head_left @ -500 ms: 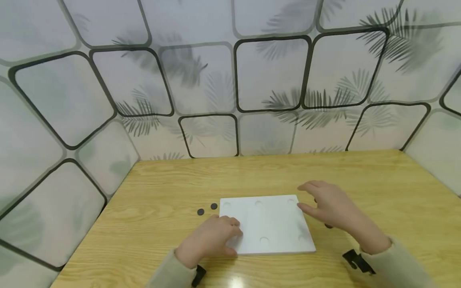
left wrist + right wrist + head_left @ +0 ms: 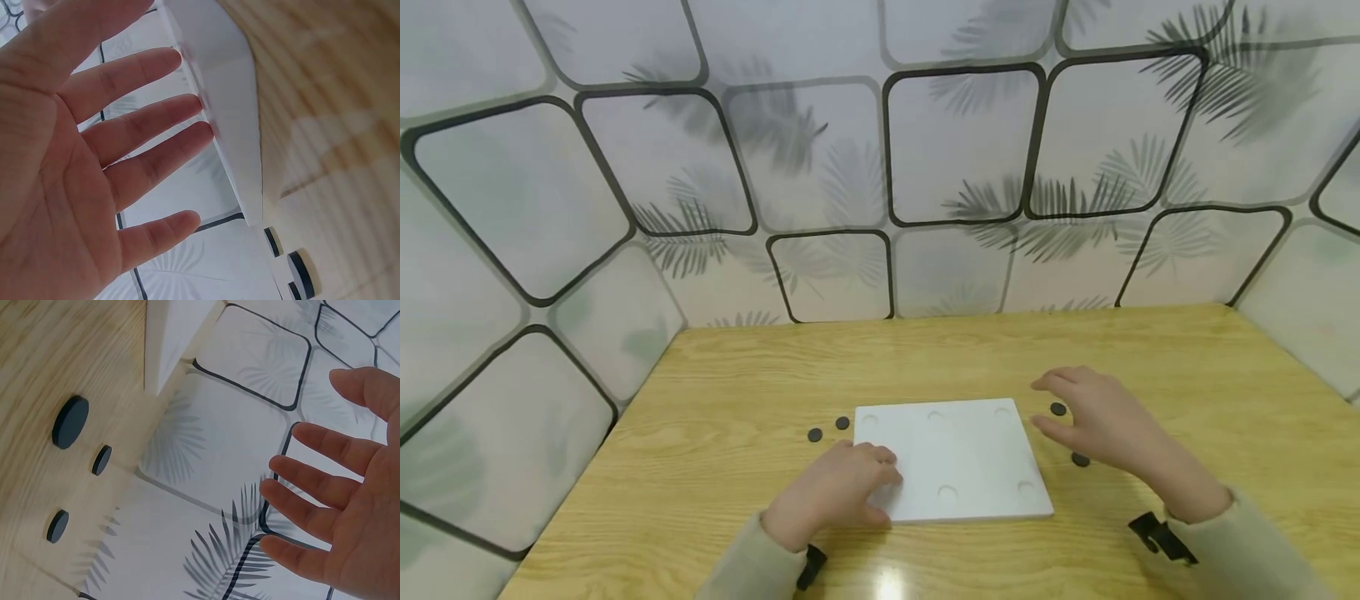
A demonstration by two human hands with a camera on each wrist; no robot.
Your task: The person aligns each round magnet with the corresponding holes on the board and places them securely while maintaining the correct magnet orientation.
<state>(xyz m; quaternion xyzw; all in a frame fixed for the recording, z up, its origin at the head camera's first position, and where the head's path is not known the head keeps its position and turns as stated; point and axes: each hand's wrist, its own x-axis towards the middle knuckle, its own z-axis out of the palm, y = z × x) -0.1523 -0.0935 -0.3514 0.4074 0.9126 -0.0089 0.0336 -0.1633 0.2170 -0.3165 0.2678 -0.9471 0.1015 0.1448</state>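
Observation:
A white rectangular board (image 2: 962, 458) with shallow round recesses lies flat on the table. Over its left edge is my left hand (image 2: 842, 485); in the left wrist view its extended fingertips (image 2: 203, 130) touch the board's face. Past the board's right side hovers my right hand (image 2: 1105, 425), thumb and fingers spread, holding nothing. Near it lie small black discs (image 2: 1057, 409); in the right wrist view three appear, including a larger-looking disc (image 2: 70, 422). Left of the board are more black discs (image 2: 816, 435), and the left wrist view shows three beyond its edge.
The wooden table (image 2: 760, 375) runs back to a wall (image 2: 962, 158) patterned with dark rounded squares and leaf prints, which also closes in on the left and right. Black straps (image 2: 1161, 537) hang at both sleeve cuffs.
My right hand has shifted slightly to the right, away from the board, so the two discs beside it show more fully. The left hand stays on the board. The head view has tilted slightly.

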